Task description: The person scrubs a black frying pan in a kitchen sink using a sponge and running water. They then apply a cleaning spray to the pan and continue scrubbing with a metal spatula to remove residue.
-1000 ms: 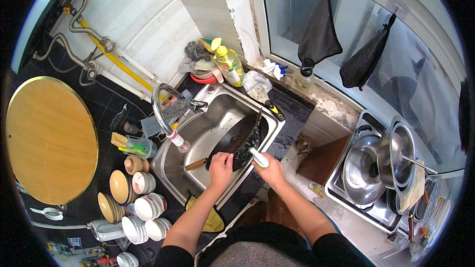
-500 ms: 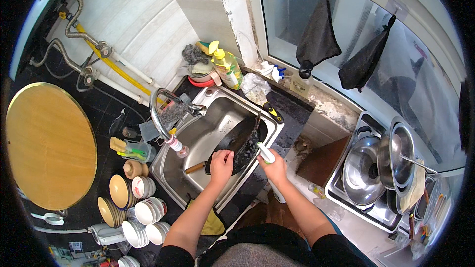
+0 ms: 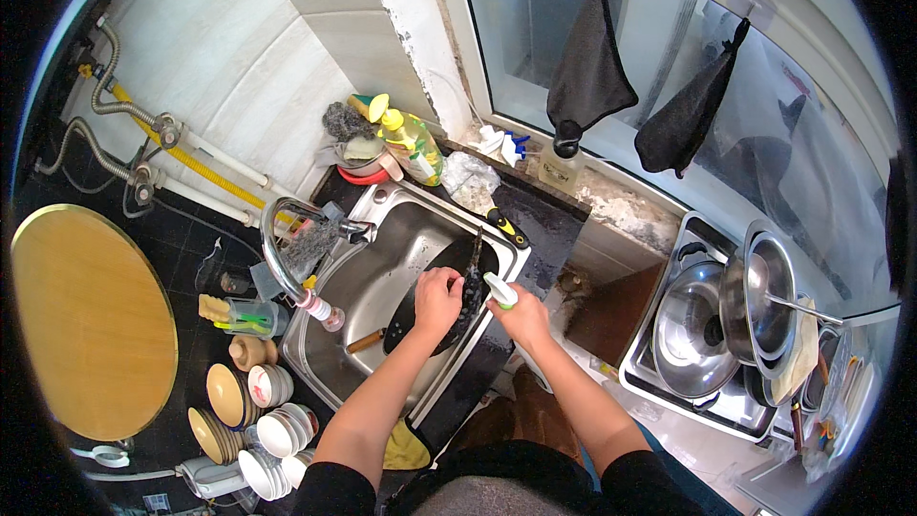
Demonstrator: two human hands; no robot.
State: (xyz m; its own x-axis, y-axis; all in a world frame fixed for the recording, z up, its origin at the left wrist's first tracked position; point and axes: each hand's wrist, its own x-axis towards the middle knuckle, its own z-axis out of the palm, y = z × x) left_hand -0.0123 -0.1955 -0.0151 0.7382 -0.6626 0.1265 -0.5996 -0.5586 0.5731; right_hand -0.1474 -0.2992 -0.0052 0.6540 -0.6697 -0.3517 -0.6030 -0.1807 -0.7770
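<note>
My left hand (image 3: pixel 439 301) is over the steel sink (image 3: pixel 330 363), fingers curled together at the side of a long, dark, white-speckled thing (image 3: pixel 470 298) with a narrow upper tip. What that thing is, and what the fingertips grip, I cannot make out. Closed around a white handle with a green edge (image 3: pixel 499 290), my right hand (image 3: pixel 523 313) is near the sink's right rim; the handle's working end is not clear. Beneath both, a black pan (image 3: pixel 406 311) with a wooden handle (image 3: pixel 366 341) lies tilted in the sink. The faucet (image 3: pixel 277 248) arches over the left side.
Behind the sink stand a yellow soap bottle (image 3: pixel 411 148) and a yellow-black handled tool (image 3: pixel 508 227). White bowls (image 3: pixel 277 435) and a round wooden board (image 3: pixel 95 325) are at left. On the right stove (image 3: pixel 635 377) sit a lidded pan (image 3: pixel 697 325) and steel bowls (image 3: pixel 764 277).
The whole view has shifted, so the sink appears farther left. My left hand has moved rightward over the pan, covering more of the dark speckled thing. My right hand keeps the white handle.
</note>
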